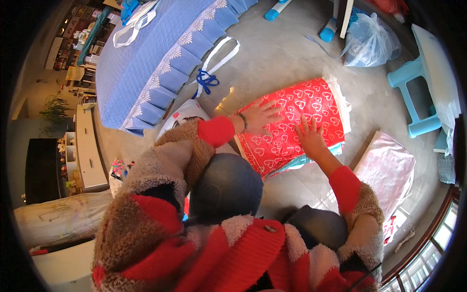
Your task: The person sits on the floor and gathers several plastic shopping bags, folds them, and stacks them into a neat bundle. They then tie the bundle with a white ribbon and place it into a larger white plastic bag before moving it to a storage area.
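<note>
A flat pile of folded sheet material lies on the floor before me, topped by a glossy red sheet (310,98) with white heart outlines. Teal and white layers (295,162) show along its near edge, and white layers stick out at its far right end. My left hand (261,116), slightly blurred and with a dark bracelet at the wrist, is over the left part of the red sheet, fingers spread. On the sheet's nearer right part rests my right hand (311,140), palm down with fingers apart. Neither hand grips anything.
A bed-like surface with a blue quilted cover (146,65) stands at the left. A white strap tied with blue cord (208,78) lies beside it. To the right are a folded pale pink bundle (388,164), a light-blue plastic stool (410,95) and a filled plastic bag (368,43).
</note>
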Demonstrator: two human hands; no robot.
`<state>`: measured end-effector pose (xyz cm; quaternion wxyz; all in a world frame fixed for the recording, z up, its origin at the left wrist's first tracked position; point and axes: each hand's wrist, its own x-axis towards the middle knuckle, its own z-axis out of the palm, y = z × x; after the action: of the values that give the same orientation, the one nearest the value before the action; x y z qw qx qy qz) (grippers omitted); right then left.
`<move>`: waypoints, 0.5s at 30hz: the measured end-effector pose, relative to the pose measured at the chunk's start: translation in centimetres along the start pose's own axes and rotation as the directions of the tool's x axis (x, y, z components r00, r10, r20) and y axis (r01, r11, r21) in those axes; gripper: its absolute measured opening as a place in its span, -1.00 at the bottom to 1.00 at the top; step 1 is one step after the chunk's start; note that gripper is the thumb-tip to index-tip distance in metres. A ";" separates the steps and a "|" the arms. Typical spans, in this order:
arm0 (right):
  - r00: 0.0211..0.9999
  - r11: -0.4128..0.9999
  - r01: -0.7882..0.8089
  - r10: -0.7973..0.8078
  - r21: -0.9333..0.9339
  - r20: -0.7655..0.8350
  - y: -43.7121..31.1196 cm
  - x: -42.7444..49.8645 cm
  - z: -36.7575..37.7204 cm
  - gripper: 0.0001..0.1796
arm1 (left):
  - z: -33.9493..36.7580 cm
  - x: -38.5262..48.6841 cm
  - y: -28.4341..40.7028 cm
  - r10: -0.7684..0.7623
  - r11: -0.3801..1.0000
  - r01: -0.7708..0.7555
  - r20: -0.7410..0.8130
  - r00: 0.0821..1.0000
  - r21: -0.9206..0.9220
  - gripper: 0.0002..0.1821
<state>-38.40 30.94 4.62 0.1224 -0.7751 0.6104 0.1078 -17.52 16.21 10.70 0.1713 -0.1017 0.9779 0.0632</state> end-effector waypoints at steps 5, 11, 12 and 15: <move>0.997 0.992 0.054 -0.047 -0.116 0.057 -1.0 0.1 -2.7 -0.42 | 3.6 -0.9 2.6 -0.037 0.999 0.038 0.031 0.999 -0.023 -0.06; 0.981 0.987 -0.087 0.062 0.134 0.183 -6.5 1.2 -2.4 -0.40 | 4.7 -0.9 1.7 -0.018 0.992 0.016 -0.012 1.000 -0.129 -0.08; 0.971 0.986 -0.125 0.100 0.107 0.217 -7.0 1.4 -2.0 -0.39 | 4.9 -1.1 1.3 0.001 0.989 -0.011 -0.067 0.998 -0.150 -0.19; 0.959 0.972 -0.217 0.195 0.093 0.204 -8.0 2.7 -0.8 -0.33 | 5.7 -0.7 -1.5 0.048 0.964 -0.094 -0.185 0.981 -0.250 -0.38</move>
<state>-29.98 30.03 5.01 0.2135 -0.6849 0.6781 0.1595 -14.67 15.79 5.49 0.0662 -0.0932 0.9757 0.1867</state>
